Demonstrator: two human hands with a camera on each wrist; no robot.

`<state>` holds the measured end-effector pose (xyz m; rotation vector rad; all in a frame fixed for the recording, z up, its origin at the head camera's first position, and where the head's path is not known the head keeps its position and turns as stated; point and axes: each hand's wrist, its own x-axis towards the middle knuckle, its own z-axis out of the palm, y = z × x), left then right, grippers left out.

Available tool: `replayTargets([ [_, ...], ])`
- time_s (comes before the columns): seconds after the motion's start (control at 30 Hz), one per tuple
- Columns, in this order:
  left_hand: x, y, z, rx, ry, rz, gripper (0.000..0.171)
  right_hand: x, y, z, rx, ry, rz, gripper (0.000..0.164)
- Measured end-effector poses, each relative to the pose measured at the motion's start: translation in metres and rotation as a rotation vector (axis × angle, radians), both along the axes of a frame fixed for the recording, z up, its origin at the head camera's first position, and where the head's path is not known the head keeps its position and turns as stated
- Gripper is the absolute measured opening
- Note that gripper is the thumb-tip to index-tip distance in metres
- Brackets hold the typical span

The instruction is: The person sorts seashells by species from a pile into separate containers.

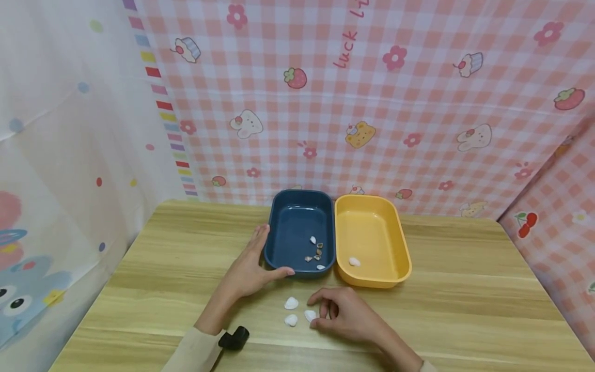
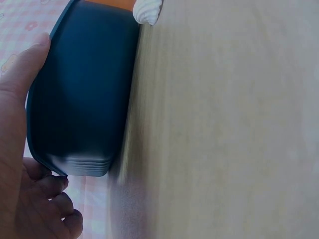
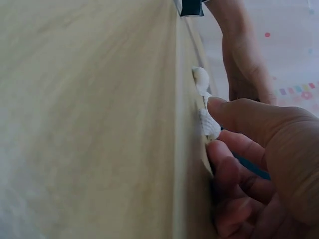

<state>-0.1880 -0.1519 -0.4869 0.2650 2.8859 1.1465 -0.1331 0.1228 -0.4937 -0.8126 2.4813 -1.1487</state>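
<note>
Backdrop cloth point(image 1: 288, 160): pink-and-white check, prints of flowers, strawberries, cupcakes, animal heads; hangs behind the table.
Table point(image 1: 465, 284): light wood grain, holds everything below.
White cloth point(image 1: 83, 155): left side, coloured dots, cartoon figure low down.
Blue tray point(image 1: 293, 227): rounded rectangle, far part of table, long sides running away from the person.
Yellow tray point(image 1: 372, 232): similar shape, just right of the blue one, rims touching or nearly so.
Left hand point(image 1: 248, 266): grips the blue tray at its near-left corner; thumb along near rim, other fingers down the left side.
Right hand point(image 1: 346, 315): low over table in front of trays; thumb and index apart, one on each side of a white shell, thumb touching it; cannot tell if clamped. Other fingers curled in.
Black device point(image 1: 235, 338): at the left wrist.
White shell point(image 1: 310, 315): on table, at right hand's fingertips; ribbed surface in right wrist view.
Two other white shells: on table, left of that one; upper shell point(image 1: 291, 303), lower shell point(image 1: 291, 320), near each other, apart.
Yellow tray shell point(image 1: 355, 262): whitish, near end, left part of floor.
Blue tray shells: near-right area; two whitish, far one point(image 1: 313, 239) and near one point(image 1: 321, 267), with small brownish shells point(image 1: 318, 252) clustered between.
</note>
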Motion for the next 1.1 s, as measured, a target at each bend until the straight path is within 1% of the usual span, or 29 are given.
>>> replayTargets([
  [0.17,0.0000,-0.0003,0.0002,0.000,0.004,-0.001,0.126,-0.0005,-0.0016,-0.0034,0.017,0.009,-0.027,0.023],
  [0.33,0.0000,-0.0006,-0.0001,0.001,0.007,-0.001,0.126,-0.0001,-0.0020,-0.0051,0.007,-0.014,-0.060,0.019],
  [0.5,0.0002,-0.0006,-0.0003,0.000,0.000,0.001,0.126,0.0012,-0.0024,-0.0040,0.003,-0.023,-0.075,0.017],
  [0.9,0.0001,-0.0009,-0.0014,-0.001,0.006,-0.002,0.126,0.0017,-0.0034,-0.0050,0.009,-0.012,-0.075,0.014],
  [1.1,0.0000,-0.0010,-0.0016,-0.002,0.001,-0.004,0.126,0.0018,-0.0042,-0.0062,0.003,0.031,-0.051,0.014],
])
